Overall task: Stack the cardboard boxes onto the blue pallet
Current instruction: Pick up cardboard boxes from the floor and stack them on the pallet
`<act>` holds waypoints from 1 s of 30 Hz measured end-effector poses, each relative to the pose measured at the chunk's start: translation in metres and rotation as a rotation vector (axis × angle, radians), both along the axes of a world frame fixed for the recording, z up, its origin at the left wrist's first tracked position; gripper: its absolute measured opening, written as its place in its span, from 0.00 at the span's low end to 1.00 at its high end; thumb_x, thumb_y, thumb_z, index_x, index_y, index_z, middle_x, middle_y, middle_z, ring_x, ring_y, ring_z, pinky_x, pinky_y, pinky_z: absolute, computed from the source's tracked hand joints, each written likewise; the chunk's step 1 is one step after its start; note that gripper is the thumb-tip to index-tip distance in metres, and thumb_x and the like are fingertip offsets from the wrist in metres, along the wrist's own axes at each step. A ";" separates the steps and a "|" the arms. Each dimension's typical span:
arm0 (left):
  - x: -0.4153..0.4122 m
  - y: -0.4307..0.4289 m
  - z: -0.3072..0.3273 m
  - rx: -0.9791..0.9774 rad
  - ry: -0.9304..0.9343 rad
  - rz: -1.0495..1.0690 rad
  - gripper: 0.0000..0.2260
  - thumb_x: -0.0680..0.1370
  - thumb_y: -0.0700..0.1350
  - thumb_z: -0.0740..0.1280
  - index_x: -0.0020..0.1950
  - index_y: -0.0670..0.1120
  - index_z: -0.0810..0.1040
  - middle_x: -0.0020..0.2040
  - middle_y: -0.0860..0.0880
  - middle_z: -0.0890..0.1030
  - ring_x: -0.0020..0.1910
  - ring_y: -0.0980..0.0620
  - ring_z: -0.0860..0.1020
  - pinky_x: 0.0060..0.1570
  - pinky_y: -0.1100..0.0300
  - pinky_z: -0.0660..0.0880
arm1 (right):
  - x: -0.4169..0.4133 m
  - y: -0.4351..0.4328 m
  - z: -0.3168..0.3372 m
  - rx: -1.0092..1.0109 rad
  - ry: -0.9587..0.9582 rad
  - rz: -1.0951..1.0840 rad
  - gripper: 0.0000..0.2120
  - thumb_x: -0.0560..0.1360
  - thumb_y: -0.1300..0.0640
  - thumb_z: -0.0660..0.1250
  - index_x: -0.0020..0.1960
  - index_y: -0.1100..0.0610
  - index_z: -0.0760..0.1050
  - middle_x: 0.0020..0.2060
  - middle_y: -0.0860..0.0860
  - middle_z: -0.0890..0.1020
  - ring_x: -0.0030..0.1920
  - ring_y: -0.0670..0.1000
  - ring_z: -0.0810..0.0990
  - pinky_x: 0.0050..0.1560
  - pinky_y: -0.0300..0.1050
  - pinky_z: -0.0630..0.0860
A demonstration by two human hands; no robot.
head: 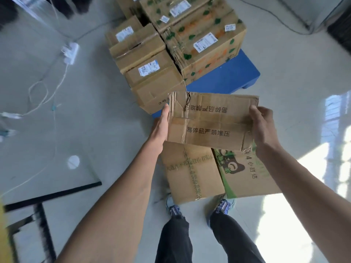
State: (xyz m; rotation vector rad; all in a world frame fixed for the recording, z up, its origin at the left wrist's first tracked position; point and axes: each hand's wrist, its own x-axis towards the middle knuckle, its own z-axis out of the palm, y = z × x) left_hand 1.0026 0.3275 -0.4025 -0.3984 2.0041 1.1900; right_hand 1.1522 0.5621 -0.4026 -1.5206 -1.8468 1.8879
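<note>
Cardboard box [209, 122] between hands: left [161, 128], right [264, 128]

Near flap of held box [209, 130]: "易碎品严禁堆压"; far flap: same line, inverted. Just below held box, green-printed box [245, 175]: "4 小时达". Beyond held box, white labels [149, 68]: illegible.
</note>
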 end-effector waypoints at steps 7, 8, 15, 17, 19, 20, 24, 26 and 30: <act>-0.068 -0.055 -0.028 0.062 -0.058 0.200 0.21 0.78 0.73 0.58 0.51 0.59 0.78 0.46 0.57 0.82 0.48 0.54 0.81 0.43 0.56 0.76 | -0.142 -0.012 -0.029 0.033 -0.006 0.289 0.26 0.83 0.40 0.61 0.76 0.51 0.69 0.67 0.55 0.77 0.64 0.57 0.77 0.65 0.56 0.74; -0.078 -0.062 -0.037 0.071 -0.072 0.212 0.20 0.78 0.73 0.58 0.48 0.59 0.76 0.46 0.56 0.82 0.49 0.53 0.81 0.43 0.55 0.76 | -0.160 -0.014 -0.037 0.036 -0.025 0.307 0.26 0.82 0.39 0.61 0.76 0.50 0.70 0.69 0.55 0.77 0.66 0.58 0.77 0.68 0.58 0.73; -0.134 -0.088 -0.111 0.090 -0.147 0.183 0.35 0.76 0.76 0.56 0.74 0.56 0.72 0.65 0.50 0.79 0.66 0.46 0.77 0.65 0.41 0.73 | -0.254 -0.029 -0.103 0.036 -0.112 0.338 0.19 0.79 0.41 0.66 0.69 0.41 0.78 0.59 0.48 0.83 0.55 0.52 0.83 0.64 0.56 0.79; -0.142 -0.094 -0.129 0.098 -0.170 0.167 0.35 0.77 0.76 0.55 0.76 0.56 0.71 0.63 0.50 0.80 0.65 0.46 0.78 0.67 0.41 0.71 | -0.269 -0.034 -0.121 0.030 -0.144 0.332 0.17 0.78 0.41 0.67 0.66 0.40 0.80 0.57 0.46 0.84 0.54 0.52 0.84 0.62 0.54 0.80; -0.147 -0.100 -0.147 0.112 -0.200 0.170 0.35 0.78 0.75 0.54 0.78 0.56 0.68 0.64 0.51 0.79 0.66 0.46 0.77 0.67 0.41 0.71 | -0.279 -0.039 -0.136 0.028 -0.174 0.335 0.16 0.77 0.40 0.68 0.64 0.39 0.81 0.54 0.45 0.85 0.52 0.52 0.85 0.57 0.52 0.82; -0.147 -0.103 -0.155 0.121 -0.216 0.178 0.35 0.78 0.75 0.54 0.79 0.57 0.67 0.67 0.50 0.78 0.67 0.46 0.76 0.66 0.41 0.71 | -0.281 -0.040 -0.144 0.027 -0.189 0.340 0.15 0.77 0.41 0.68 0.62 0.38 0.81 0.52 0.45 0.86 0.50 0.51 0.85 0.55 0.51 0.82; -0.141 -0.111 -0.184 0.166 -0.262 0.222 0.34 0.78 0.76 0.54 0.80 0.60 0.64 0.73 0.50 0.75 0.63 0.51 0.76 0.60 0.46 0.73 | -0.284 -0.049 -0.173 -0.006 -0.223 0.332 0.07 0.76 0.44 0.68 0.50 0.32 0.83 0.45 0.41 0.87 0.46 0.49 0.85 0.46 0.47 0.81; -0.142 -0.113 -0.196 0.188 -0.286 0.228 0.33 0.78 0.75 0.54 0.80 0.62 0.63 0.76 0.50 0.72 0.64 0.51 0.74 0.61 0.45 0.71 | -0.287 -0.054 -0.188 -0.004 -0.252 0.343 0.11 0.78 0.46 0.68 0.45 0.29 0.82 0.43 0.41 0.85 0.45 0.49 0.83 0.46 0.47 0.78; -0.153 -0.116 -0.223 0.162 -0.323 0.200 0.37 0.76 0.76 0.55 0.82 0.63 0.58 0.84 0.53 0.60 0.80 0.46 0.62 0.76 0.35 0.60 | -0.300 -0.060 -0.219 -0.012 -0.285 0.406 0.08 0.81 0.51 0.66 0.50 0.38 0.81 0.49 0.48 0.83 0.45 0.52 0.81 0.47 0.48 0.74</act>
